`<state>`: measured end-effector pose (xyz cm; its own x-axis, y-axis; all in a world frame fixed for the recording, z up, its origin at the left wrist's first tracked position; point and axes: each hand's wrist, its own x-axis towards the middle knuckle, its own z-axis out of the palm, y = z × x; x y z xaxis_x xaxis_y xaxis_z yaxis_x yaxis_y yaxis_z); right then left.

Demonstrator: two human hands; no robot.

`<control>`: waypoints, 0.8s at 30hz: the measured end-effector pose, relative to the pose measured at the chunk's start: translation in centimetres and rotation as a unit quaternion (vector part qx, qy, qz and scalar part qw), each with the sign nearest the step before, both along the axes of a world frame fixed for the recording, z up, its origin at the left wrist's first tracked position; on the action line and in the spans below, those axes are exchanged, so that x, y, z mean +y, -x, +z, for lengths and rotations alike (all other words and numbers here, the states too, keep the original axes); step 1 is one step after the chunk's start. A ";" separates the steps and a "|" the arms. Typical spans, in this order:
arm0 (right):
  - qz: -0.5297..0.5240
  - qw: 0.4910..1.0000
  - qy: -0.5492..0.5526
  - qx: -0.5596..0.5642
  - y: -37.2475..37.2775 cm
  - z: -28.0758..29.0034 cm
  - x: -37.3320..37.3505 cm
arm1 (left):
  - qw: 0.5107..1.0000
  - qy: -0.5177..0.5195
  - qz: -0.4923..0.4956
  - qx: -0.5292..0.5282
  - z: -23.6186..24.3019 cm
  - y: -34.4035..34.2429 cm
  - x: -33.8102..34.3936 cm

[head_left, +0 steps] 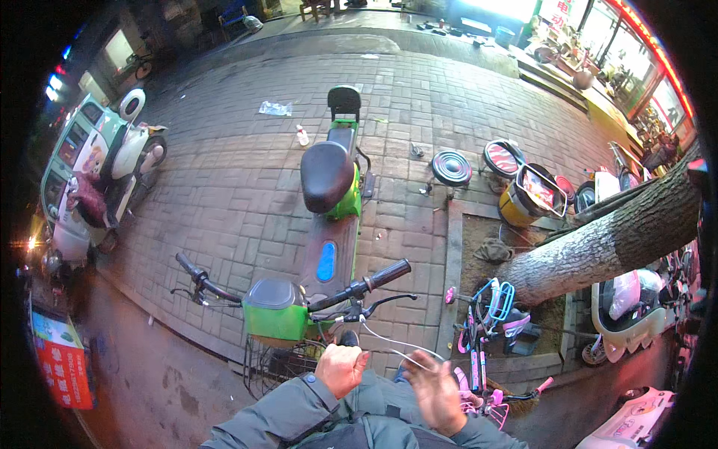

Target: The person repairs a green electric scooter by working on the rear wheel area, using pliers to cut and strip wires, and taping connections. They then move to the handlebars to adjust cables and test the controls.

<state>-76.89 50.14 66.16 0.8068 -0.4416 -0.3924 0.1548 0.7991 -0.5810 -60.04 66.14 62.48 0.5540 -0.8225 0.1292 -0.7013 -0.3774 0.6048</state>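
Note:
A green electric scooter (pixel 275 314) with a dark seat (pixel 327 176) stands before me, its handlebar toward me. Just below the handlebar is my left hand (pixel 340 370), closed in a fist or pinch; what lies in its fingers, if anything, is hidden. My right hand (pixel 437 398) is to the right of it, smeared by motion, so its grip is unclear. A thin pale cable (pixel 385 338) curves from near the black brake lever (pixel 390 299) toward the right hand. Whether that hand touches the cable cannot be told.
A small pink bicycle (pixel 479 367) lies at my right beside a tree trunk (pixel 583 258). Round stools (pixel 452 168) and a yellow bucket (pixel 521 200) stand beyond it. Parked at the left are a white scooter (pixel 133 156) and a small van (pixel 75 142). Brick paving (pixel 224 165) spreads ahead.

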 end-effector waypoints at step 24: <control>-0.002 0.991 -0.135 0.027 -7.3 -2.4 4.8 | 0.965 -0.116 -0.227 0.062 1.5 -3.0 0.9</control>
<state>-69.54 54.94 63.75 0.7798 -0.3181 -0.5392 0.1327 0.9257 -0.3541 -57.00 67.06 64.00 0.1292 -0.9829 -0.1312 -0.7541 -0.1833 0.6306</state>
